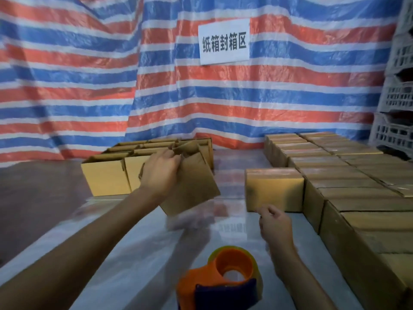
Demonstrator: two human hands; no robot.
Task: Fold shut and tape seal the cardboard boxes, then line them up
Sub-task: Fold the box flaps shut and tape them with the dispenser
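Head view: my left hand (161, 173) is at 11 o'clock of the table (138, 249), its fingers (173, 156) grasping the open box (192, 186) by its top flaps. That box is tilted, the opening turned up toward 12 o'clock and one bottom corner lowest at 7 o'clock. I read its long axis as running from 7 to 1 o'clock, though blur softens the edges. Behind it at 11 o'clock the unsealed boxes (107, 175) stand packed together.

My right hand (276, 224) sits at 2 o'clock, fingers loosely curled and grasping nothing, just beside the lower front edge of a sealed box (273, 189); I cannot tell if they touch. That box lies with its long axis from 9 to 3 o'clock, against the sealed rows (357, 186), which line the right edge. Bare table runs between the two groups. At 6 o'clock the tape dispenser (221, 280) rests near the front edge.
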